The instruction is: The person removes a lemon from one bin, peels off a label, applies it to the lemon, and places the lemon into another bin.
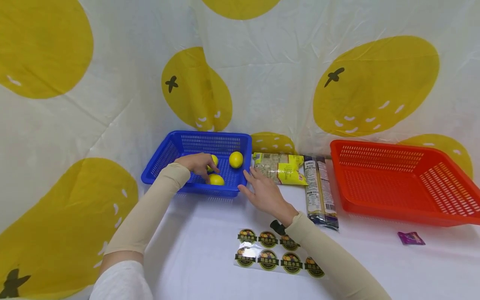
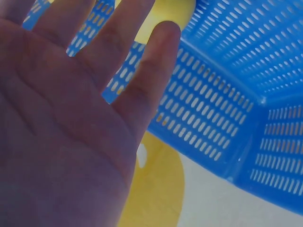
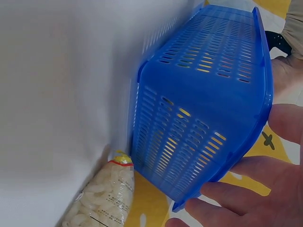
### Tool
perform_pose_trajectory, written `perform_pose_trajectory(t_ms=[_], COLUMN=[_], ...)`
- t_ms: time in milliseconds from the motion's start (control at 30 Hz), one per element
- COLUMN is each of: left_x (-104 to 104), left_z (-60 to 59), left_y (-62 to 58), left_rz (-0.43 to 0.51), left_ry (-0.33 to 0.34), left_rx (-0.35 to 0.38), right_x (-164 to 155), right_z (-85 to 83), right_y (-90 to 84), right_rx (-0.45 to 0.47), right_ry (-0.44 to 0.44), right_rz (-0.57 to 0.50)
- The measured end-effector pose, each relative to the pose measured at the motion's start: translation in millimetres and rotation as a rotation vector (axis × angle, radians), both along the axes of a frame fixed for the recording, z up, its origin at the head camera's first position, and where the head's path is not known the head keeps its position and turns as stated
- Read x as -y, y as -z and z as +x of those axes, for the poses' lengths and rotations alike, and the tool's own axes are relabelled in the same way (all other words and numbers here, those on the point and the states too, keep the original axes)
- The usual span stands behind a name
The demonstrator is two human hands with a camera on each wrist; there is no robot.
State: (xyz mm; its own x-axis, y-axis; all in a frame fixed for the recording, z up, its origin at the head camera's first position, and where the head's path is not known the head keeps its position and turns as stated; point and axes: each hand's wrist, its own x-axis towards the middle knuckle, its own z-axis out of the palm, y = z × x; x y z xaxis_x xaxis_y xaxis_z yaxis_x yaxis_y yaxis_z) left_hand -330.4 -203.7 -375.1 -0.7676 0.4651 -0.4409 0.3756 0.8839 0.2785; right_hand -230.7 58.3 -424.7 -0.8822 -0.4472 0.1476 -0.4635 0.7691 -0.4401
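A blue perforated basket (image 1: pixel 180 146) stands at the back left of the white table and holds three yellow lemons. My left hand (image 1: pixel 204 166) reaches into it with fingers spread. It sits over one lemon (image 1: pixel 214 158) and next to another lemon (image 1: pixel 216 180). The third lemon (image 1: pixel 236 159) lies free by the right wall. In the left wrist view the palm (image 2: pixel 61 142) is flat, with a lemon (image 2: pixel 165 12) beyond the fingertips. My right hand (image 1: pixel 255 183) rests with straight fingers against the basket's front right corner (image 3: pixel 208 179).
A yellow bag of dried food (image 1: pixel 279 167) and a long noodle packet (image 1: pixel 318 189) lie right of the blue basket. A red basket (image 1: pixel 401 183) stands at the far right. A sticker sheet (image 1: pixel 275 253) and a small purple sachet (image 1: pixel 410 238) lie near the front.
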Motion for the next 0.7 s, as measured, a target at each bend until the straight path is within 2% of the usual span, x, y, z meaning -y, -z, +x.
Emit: perform_pose_trajectory(t_ms=[267,700], left_x=[-1.9,-11.4], left_z=[-3.5,-10.9], left_y=[10.1,16.0], left_rz=[-0.015,0.006], left_ry=[-0.060,-0.030], left_rx=[0.066,0.078], right_x=[1.7,0.2], right_z=[1.3,0.2], right_y=[2.2,3.2], right_rx=[-0.004,-0.009], right_ry=[-0.004,0.008], right_rz=[-0.001,-0.006])
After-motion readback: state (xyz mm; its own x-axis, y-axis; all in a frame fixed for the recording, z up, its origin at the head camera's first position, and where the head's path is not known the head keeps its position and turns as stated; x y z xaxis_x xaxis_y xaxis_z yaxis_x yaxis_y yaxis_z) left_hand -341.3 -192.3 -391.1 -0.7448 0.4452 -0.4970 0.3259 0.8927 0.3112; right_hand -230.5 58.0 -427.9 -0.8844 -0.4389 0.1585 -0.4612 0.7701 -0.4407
